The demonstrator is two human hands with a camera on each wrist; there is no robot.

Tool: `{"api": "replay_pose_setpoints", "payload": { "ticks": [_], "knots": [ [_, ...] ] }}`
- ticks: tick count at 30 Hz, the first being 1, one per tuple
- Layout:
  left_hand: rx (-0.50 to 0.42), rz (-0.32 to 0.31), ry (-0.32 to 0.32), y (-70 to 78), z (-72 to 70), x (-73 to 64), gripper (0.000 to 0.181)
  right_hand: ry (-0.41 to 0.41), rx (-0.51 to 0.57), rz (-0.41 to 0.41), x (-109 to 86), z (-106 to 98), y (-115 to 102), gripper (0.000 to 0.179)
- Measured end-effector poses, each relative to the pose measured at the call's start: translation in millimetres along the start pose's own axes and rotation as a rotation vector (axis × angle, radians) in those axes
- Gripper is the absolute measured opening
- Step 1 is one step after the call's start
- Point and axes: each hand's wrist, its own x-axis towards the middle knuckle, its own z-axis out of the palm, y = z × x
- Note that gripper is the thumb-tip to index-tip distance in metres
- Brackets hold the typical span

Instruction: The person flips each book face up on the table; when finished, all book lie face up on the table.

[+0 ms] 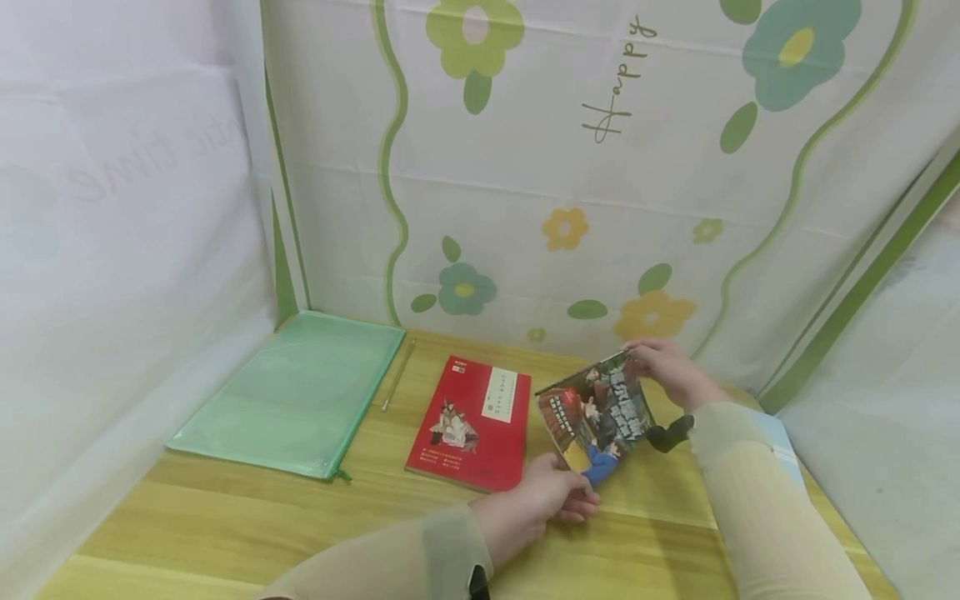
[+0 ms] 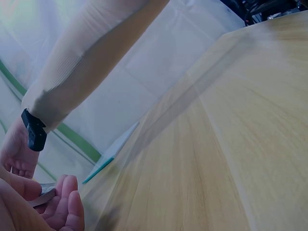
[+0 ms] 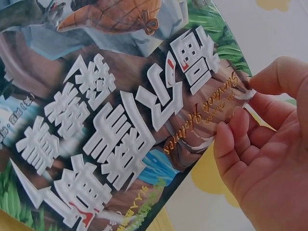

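Observation:
Both hands hold a comic-style book (image 1: 600, 412) with a dark illustrated cover, tilted above the wooden table. My right hand (image 1: 667, 371) pinches its upper right corner between thumb and fingers; the right wrist view shows this hand (image 3: 269, 139) at the edge of the cover with big white characters (image 3: 120, 125). At the lower edge my left hand (image 1: 543, 496) grips the near corner. In the left wrist view the thumb and fingers of that hand (image 2: 43, 207) close on a corner of the book. A red book (image 1: 480, 425) lies flat just left of the held one.
A green zip folder (image 1: 292, 392) lies at the left of the table (image 1: 247, 529), with a pencil (image 1: 397, 375) beside it. A pale blue flat item (image 1: 780, 442) lies at the right, partly behind the right sleeve. Flower-printed cloth (image 1: 510, 167) hangs at the back.

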Motion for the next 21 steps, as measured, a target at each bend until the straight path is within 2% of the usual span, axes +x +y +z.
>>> {"api": "replay_pose_setpoints", "payload": {
  "ticks": [11,21],
  "knots": [
    [0.016,-0.020,-0.052,-0.6,3.4,-2.0,0.012,-0.065,-0.049,0.013,2.5,3.3,-3.7,0.040],
    [0.041,-0.040,-0.067,-9.6,7.9,-0.5,0.008,-0.108,-0.079,0.016,8.0,9.8,-5.4,0.034]
  ]
}}
